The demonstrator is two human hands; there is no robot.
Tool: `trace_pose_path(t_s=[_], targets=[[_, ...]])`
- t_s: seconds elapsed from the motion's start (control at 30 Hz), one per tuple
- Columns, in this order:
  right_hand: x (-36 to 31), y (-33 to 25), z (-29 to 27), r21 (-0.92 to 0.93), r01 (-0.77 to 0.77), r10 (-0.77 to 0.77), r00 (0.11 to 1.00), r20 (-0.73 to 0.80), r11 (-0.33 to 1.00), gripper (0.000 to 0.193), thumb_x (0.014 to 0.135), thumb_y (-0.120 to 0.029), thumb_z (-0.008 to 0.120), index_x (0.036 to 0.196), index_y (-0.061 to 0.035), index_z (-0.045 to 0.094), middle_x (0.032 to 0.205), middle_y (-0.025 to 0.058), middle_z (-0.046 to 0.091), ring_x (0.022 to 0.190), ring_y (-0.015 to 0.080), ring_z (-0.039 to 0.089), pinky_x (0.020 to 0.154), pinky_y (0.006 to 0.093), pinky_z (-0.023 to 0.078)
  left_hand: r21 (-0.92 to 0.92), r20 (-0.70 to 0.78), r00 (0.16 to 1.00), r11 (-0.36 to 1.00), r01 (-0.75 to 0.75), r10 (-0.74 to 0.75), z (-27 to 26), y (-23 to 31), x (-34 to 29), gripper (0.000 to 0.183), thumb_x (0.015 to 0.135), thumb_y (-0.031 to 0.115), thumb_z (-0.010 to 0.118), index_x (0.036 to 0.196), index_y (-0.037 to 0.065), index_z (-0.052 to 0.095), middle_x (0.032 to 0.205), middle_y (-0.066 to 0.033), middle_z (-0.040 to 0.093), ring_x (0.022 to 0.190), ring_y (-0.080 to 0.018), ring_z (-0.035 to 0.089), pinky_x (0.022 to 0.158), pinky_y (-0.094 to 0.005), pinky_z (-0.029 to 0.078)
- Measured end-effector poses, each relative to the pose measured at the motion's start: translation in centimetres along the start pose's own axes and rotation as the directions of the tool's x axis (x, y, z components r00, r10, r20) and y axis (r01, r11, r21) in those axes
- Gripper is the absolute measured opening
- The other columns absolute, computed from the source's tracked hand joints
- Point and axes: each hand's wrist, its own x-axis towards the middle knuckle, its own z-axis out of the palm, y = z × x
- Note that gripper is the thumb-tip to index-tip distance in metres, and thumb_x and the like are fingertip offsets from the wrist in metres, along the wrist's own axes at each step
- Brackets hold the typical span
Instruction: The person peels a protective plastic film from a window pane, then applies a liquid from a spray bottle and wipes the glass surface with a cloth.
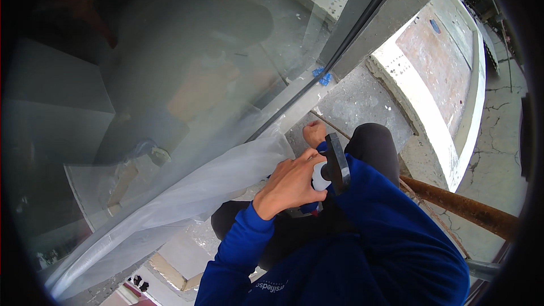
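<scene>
My left hand [288,185] is wrapped round a white, bottle-like thing [320,177] with a dark, elongated flat top [338,164]; its lower part is hidden by my fingers. Just beyond it, my right hand [314,134] is closed, close to the lower part of the window frame [303,102]. Whatever my right fingers hold, if anything, is hidden. A large glass pane [187,79] stands in the frame to the left. Translucent plastic sheeting [226,173] hangs in folds along the pane's lower edge, beside my left hand.
Blue plastic pieces [322,76] sit at the frame's corner. A raised white concrete ledge [416,90] curves along the right. A rusty pipe [462,207] runs out at the lower right. My bent knee [374,144] is beside my right hand. Light slabs [181,258] lie at the lower left.
</scene>
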Motion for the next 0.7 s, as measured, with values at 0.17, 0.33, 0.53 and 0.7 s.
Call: trace_pose_path(t_s=[0.17, 0.33, 0.53, 0.7], targets=[[2.2, -5.6, -0.2, 0.068, -0.485, 0.362, 0.732, 0.578, 0.872, 0.021, 0.087, -0.020, 0.063, 0.099, -0.0036, 0.071, 0.079, 0.0034, 0.065, 0.062, 0.0168, 0.059, 0.056, 0.0333, 0.048, 0.005, -0.003, 1.000, 1.000, -0.024, 0.024, -0.3, -0.3, -0.3, 0.058, 0.070, 0.027, 0.078, 0.122, 0.005, 0.064, 0.123, -0.0140, 0.062, 0.093, -0.0407, 0.068, 0.083, -0.0490, 0.054], [0.3, -7.1, 0.8, 0.070, -0.712, 0.375, 0.449, 0.811, 0.699, 0.017, 0.096, -0.025, 0.065, 0.088, -0.0099, 0.068, 0.077, 0.0001, 0.061, 0.060, 0.0118, 0.054, 0.055, 0.0298, 0.045, 0.017, -0.019, 0.999, 0.999, -0.028, 0.028, -0.3, -0.6, 0.2, 0.060, 0.069, 0.027, 0.079, 0.123, 0.005, 0.063, 0.121, -0.0139, 0.063, 0.093, -0.0407, 0.068, 0.083, -0.0493, 0.054], [-0.8, -7.0, 2.6, 0.110, -0.707, 0.426, 0.535, 0.729, 0.699, 0.003, 0.090, -0.012, 0.062, 0.087, -0.0112, 0.061, 0.072, 0.0000, 0.056, 0.057, 0.0140, 0.052, 0.056, 0.0331, 0.046, 0.018, -0.030, 0.999, 1.000, -0.019, 0.020, 0.1, -1.2, 0.5, 0.063, 0.067, 0.031, 0.077, 0.121, 0.003, 0.063, 0.132, -0.0179, 0.060, 0.083, -0.0408, 0.068, 0.081, -0.0481, 0.054], [-4.9, -3.0, 3.8, -0.071, -0.554, 0.451, 0.589, 0.670, 0.830, 0.004, 0.083, -0.007, 0.064, 0.081, -0.0042, 0.064, 0.063, 0.0053, 0.055, 0.045, 0.0212, 0.051, 0.048, 0.0392, 0.045, 0.069, -0.051, 0.998, 0.997, -0.026, 0.029, 0.1, -1.4, 0.2, 0.067, 0.066, 0.033, 0.077, 0.123, 0.000, 0.063, 0.135, -0.0205, 0.060, 0.093, -0.0425, 0.068, 0.085, -0.0467, 0.054]])
